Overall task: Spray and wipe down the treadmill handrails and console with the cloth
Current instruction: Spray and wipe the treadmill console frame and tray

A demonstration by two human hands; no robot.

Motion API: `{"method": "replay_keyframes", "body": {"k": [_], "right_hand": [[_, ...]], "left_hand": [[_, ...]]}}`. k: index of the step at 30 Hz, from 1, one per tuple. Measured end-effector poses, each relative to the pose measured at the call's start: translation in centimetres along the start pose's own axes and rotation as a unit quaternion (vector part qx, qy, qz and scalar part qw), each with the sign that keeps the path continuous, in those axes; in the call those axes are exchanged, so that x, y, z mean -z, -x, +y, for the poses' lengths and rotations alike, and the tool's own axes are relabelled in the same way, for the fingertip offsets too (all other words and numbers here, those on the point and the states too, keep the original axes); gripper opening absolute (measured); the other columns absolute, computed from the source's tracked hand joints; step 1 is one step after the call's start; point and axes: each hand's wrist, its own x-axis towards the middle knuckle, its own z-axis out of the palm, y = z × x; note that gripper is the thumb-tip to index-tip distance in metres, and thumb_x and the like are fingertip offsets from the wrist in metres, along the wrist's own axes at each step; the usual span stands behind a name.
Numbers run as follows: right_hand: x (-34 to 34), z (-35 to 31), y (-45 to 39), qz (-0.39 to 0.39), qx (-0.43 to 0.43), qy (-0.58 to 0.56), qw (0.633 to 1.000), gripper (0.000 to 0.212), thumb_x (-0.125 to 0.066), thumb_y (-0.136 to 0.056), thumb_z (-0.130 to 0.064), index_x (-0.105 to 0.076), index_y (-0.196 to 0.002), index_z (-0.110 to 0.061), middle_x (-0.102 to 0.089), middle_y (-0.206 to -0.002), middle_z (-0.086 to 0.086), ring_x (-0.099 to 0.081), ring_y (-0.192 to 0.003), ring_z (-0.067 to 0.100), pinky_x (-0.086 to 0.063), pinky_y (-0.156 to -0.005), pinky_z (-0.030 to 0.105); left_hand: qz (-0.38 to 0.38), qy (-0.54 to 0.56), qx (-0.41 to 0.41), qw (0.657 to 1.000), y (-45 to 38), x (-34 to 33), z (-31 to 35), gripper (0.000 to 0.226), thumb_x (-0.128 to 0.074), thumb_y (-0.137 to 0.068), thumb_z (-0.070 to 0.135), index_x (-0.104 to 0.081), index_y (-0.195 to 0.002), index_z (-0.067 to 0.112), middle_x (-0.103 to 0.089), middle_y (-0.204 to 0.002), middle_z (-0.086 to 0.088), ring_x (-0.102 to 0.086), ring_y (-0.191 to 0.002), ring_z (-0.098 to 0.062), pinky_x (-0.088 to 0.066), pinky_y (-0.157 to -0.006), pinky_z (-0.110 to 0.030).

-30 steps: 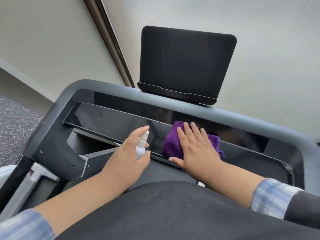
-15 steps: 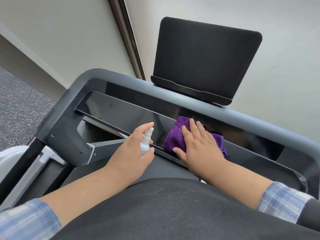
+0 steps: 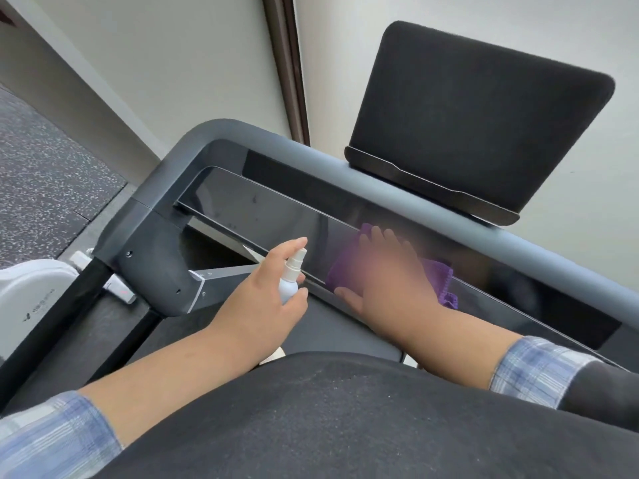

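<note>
Your right hand (image 3: 387, 278), fingers flat & together on the purple cloth (image 3: 439, 274) over the console panel (image 3: 249, 209), may smear if the left hand (image 3: 262, 305), curled round the spray bottle (image 3: 290, 281), over-sprays.

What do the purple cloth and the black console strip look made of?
Purple cloth: soft, napped fabric, probably microfibre; fuzzy edge, though motion-blurred. Long black console strip: glossy glass or acrylic; it mirrors the surroundings and shows smudges.
</note>
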Motion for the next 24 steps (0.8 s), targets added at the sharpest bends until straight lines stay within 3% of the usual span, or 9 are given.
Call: {"method": "replay_keyframes", "body": {"k": [4, 9, 14, 18, 21, 24], "right_hand": [[0.6, -3.5, -3.5, -0.006, 0.014, 0.009, 1.000, 0.098, -0.026, -0.090, -0.076, -0.009, -0.159, -0.008, -0.005, -0.166, 0.016, -0.003, -0.153, 0.032, -0.005, -0.124, 0.048], [1.3, -8.4, -8.2, -0.012, 0.029, 0.018, 0.999, 0.097, -0.030, -0.090, -0.075, -0.011, -0.158, -0.007, -0.008, -0.165, 0.018, -0.004, -0.153, 0.034, -0.006, -0.123, 0.049], [2.3, -14.6, -14.7, -0.012, 0.055, 0.040, 0.998, 0.095, -0.024, -0.091, -0.072, -0.013, -0.157, -0.006, -0.009, -0.165, 0.019, -0.005, -0.152, 0.036, -0.007, -0.123, 0.050], [3.2, -19.1, -18.8, -0.030, 0.062, 0.057, 0.996, 0.093, -0.004, -0.087, -0.065, -0.003, -0.158, -0.004, 0.001, -0.165, 0.021, 0.003, -0.152, 0.037, -0.004, -0.123, 0.052], [3.2, -19.8, -19.3, -0.030, 0.048, 0.053, 0.997, 0.100, 0.009, -0.077, -0.063, -0.003, -0.158, -0.006, 0.002, -0.166, 0.018, 0.005, -0.153, 0.034, -0.002, -0.123, 0.050], [2.9, -19.4, -18.4, -0.013, 0.015, 0.028, 0.999, 0.099, -0.007, -0.083, -0.075, -0.008, -0.159, -0.012, -0.002, -0.167, 0.011, 0.003, -0.154, 0.027, -0.001, -0.124, 0.047]], "left_hand": [[0.009, 0.008, 0.005, 1.000, -0.2, 2.6, -2.0, 0.072, -0.061, -0.091, 0.020, -0.023, -0.119, 0.075, -0.053, -0.102, 0.034, -0.053, -0.094, 0.006, -0.036, -0.071, -0.001], [0.018, 0.008, 0.003, 1.000, -1.5, 6.5, -5.1, 0.074, -0.062, -0.090, 0.023, -0.021, -0.117, 0.079, -0.057, -0.106, 0.027, -0.052, -0.100, 0.007, -0.040, -0.083, -0.015], [0.013, 0.028, 0.006, 0.999, -3.0, 9.7, -8.8, 0.072, -0.063, -0.089, 0.022, -0.025, -0.119, 0.076, -0.057, -0.103, 0.026, -0.055, -0.101, 0.002, -0.043, -0.085, -0.018], [-0.005, 0.067, 0.002, 0.998, -4.4, 11.8, -11.2, 0.065, -0.063, -0.089, 0.019, -0.034, -0.128, 0.061, -0.053, -0.102, 0.035, -0.056, -0.098, 0.005, -0.039, -0.079, -0.004], [-0.006, 0.083, -0.015, 0.996, -5.4, 13.3, -12.1, 0.070, -0.065, -0.088, 0.019, -0.030, -0.119, 0.071, -0.054, -0.102, 0.036, -0.056, -0.098, 0.007, -0.036, -0.077, 0.001], [-0.017, 0.092, -0.036, 0.995, -6.4, 14.0, -12.7, 0.073, -0.066, -0.087, 0.020, -0.026, -0.115, 0.075, -0.060, -0.098, 0.024, -0.058, -0.096, 0.004, -0.037, -0.076, 0.000]]}}
